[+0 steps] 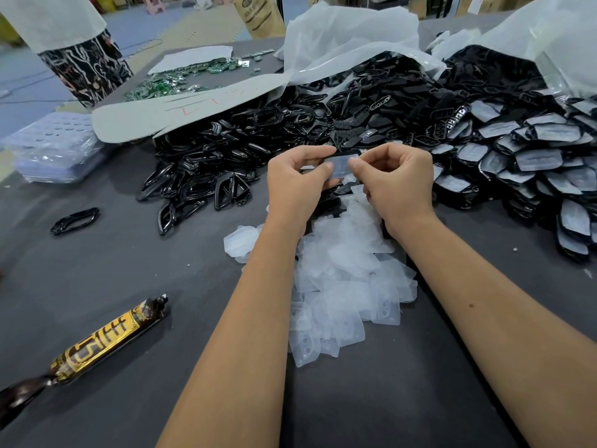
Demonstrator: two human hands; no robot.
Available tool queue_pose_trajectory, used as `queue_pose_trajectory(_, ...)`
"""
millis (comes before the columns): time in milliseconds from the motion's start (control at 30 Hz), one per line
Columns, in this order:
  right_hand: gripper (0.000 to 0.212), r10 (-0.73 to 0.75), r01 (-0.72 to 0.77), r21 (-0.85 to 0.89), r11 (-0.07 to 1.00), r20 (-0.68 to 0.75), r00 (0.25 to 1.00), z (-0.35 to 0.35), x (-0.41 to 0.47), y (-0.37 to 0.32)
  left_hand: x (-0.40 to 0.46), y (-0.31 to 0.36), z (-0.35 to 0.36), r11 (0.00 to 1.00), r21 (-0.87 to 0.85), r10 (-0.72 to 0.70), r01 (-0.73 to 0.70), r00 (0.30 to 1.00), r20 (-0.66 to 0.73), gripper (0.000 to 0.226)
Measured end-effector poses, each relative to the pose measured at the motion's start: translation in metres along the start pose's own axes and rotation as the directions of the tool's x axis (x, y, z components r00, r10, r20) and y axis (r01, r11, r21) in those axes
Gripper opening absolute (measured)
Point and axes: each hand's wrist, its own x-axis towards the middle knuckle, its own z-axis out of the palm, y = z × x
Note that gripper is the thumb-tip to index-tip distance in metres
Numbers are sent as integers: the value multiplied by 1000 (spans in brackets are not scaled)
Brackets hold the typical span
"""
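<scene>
Head view shows you holding one small black shell point(339, 154) up between both hands, just above the dark table point(97, 279). A translucent pad point(341, 165) lies over the shell's face. Your left hand point(297, 182) grips the shell's left end, fingers curled round it and the thumb on top. Your right hand point(397, 185) pinches the right end between thumb and forefinger, the thumb tip resting on the pad; the other fingers are curled under.

Directly below your hands and running back between your forearms is a loose heap of translucent pads point(342, 279), some with round holes. Beyond your left hand sits a pile of glossy black frames point(206, 163), and one stray frame point(75, 220) lies well apart on your left. Just past your fingertips are flat black button plates point(371, 121). To the right of your right hand, black shells with pale faces point(533, 156) are heaped together. White plastic bags point(349, 40) open over the far piles. Far off on your left lie green circuit boards point(174, 82), and a black-and-gold wrapped packet point(106, 344) rests beside your left forearm.
</scene>
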Motion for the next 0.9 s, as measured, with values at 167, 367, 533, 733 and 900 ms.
queue_pose_trajectory(167,15,-1,0,-13,1000,-21,1000,-1,1,1,-2,0,1,1000,12,3,-3,1000,-15,19)
queue_pose_trajectory(367,15,25,-24,12,1000,-8,1000,0,2,1,-2,1,1,1000,4,-6,6,1000,-23,14)
queue_pose_trajectory(533,16,16,-16,22,1000,2,1000,0,0,1,-1,-2,0,1000,4,-2,2,1000,-20,15)
queue_pose_trajectory(733,20,15,-15,6,1000,17,1000,-1,0,0,-1,-1,-1,1000,0,-8,8,1000,-17,17)
queue_pose_trajectory(900,21,22,-22,22,1000,26,999,-1,0,0,-1,0,-1,999,-36,-11,10,1000,-7,16)
